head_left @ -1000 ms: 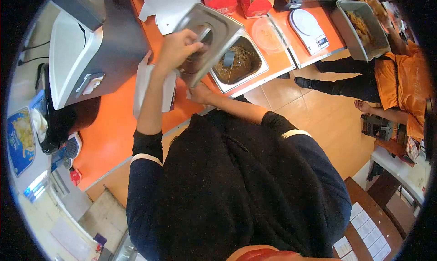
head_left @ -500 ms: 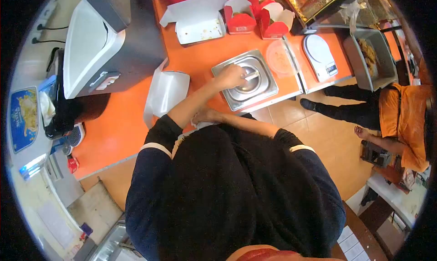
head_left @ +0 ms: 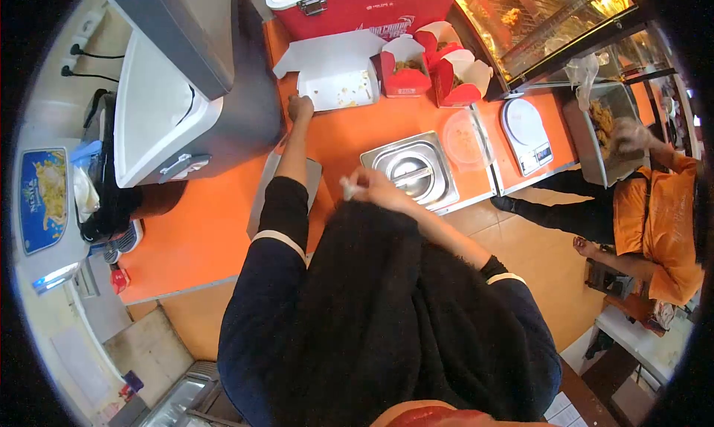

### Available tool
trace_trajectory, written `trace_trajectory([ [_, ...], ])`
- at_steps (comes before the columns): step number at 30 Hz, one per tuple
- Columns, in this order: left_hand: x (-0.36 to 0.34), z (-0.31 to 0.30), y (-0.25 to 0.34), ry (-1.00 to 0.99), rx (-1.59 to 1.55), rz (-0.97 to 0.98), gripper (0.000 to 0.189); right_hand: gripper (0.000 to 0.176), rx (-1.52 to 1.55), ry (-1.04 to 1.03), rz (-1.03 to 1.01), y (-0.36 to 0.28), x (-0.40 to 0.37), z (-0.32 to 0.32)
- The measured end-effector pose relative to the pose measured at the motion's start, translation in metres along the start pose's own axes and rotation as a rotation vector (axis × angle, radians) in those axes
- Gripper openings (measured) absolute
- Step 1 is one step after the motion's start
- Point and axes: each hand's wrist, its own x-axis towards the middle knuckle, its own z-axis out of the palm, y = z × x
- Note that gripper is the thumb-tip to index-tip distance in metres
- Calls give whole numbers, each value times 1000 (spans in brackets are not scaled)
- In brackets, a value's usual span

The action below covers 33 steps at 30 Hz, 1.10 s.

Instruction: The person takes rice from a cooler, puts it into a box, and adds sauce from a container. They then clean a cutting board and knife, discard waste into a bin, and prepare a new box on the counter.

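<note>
My left hand [head_left: 300, 108] is closed at the near left corner of an open white box [head_left: 335, 94] with crumbs inside. Bunched white material [head_left: 348, 188], perhaps tissue or cloth, is pinched in my right hand [head_left: 377, 191], close to my black top. Just beyond that hand is a steel container [head_left: 372, 159] with a handled round lid [head_left: 410, 177]. Another open white carton [head_left: 311, 180] lies partly under my left forearm. Red boxes [head_left: 406, 83] with food stand right of the open box.
A red cooler [head_left: 357, 18] stands behind the boxes. Right of the steel container are a round clear lid [head_left: 465, 138] and a scale [head_left: 525, 133]. Farther right, a person in orange [head_left: 651, 219] has one hand over a grey bin [head_left: 595, 148] of fried food. A bulky grey appliance [head_left: 242, 118] stands left.
My left hand has left the steel lid's handle and reached the open box. My right hand has come up and right with the white material. The other person's hand now shows over the bin.
</note>
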Motion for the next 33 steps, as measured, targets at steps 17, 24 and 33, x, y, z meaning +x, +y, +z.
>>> trace_trajectory([
  [17,-148,-47,-9,-229,-1306,175,51,20,-1369,182,-511,-62,146,12],
  [24,-174,-67,-6,-114,-1208,207,57,13,-1364,497,-756,-83,122,-10],
  [33,-183,-41,-6,41,-1425,387,53,11,-1455,547,-220,-88,68,-4],
])
